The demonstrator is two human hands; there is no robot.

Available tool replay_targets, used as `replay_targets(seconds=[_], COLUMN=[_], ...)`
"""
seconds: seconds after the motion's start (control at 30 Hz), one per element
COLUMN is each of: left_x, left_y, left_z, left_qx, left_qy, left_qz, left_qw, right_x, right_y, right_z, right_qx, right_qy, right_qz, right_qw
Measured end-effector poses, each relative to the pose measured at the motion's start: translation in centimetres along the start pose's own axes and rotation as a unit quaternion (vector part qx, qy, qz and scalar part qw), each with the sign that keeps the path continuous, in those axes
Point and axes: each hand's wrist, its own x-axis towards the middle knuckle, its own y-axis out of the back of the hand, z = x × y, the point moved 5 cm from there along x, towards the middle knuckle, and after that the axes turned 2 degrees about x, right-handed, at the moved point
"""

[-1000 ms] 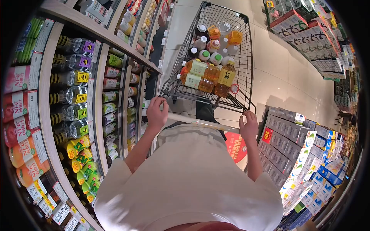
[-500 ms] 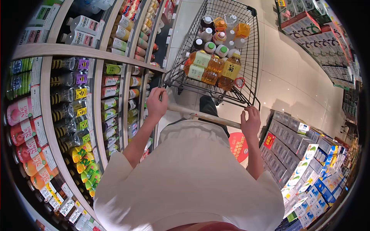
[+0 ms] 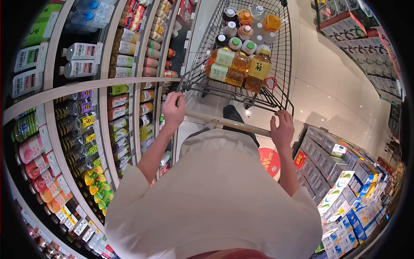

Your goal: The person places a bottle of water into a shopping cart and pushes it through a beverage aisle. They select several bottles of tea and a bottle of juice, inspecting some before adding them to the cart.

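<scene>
Ahead of me stands a black wire shopping cart [image 3: 282,64] with a pale handlebar [image 3: 233,125] across its near side. My left hand [image 3: 173,113] is closed on the cart's left rear corner, at the end of the handlebar. On the opposite corner, my right hand [image 3: 282,126] curls its fingers over the frame. Inside the cart, a large bottle of amber drink with a yellow label [image 3: 258,71] lies tilted beside amber bottles with pale green labels [image 3: 224,58]. Several upright bottles, some with green caps [image 3: 235,43], stand behind them.
Drink shelves [image 3: 77,125] run close along the left, packed with bottles. Stacked cartons [image 3: 319,151] stand at the right, and more boxes [image 3: 345,30] at the far right. A round red floor sticker [image 3: 269,162] lies on the tiled floor [image 3: 319,86].
The shelves at left have slid down and back in view as the cart and I move forward. Both hands keep their places on the cart.
</scene>
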Motion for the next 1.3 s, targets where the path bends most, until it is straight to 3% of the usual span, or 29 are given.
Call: replay_targets(seconds=[0.57, 1.3], left_x=[6.7, 17.6], left_y=[-4.5, -9.0], left_z=[2.5, 3.2], left_qx=[0.009, -0.028], left_qy=[0.019, 0.023], left_qz=[0.002, 0.012], left_qw=[1.0, 0.999], right_x=[8.6, 18.8], right_y=[1.2, 0.9], right_z=[3.7, 5.8], right_qx=[-0.002, -0.008], right_qy=[0.026, -0.021], right_qz=[-0.015, -0.025], right_qw=[1.0, 0.999])
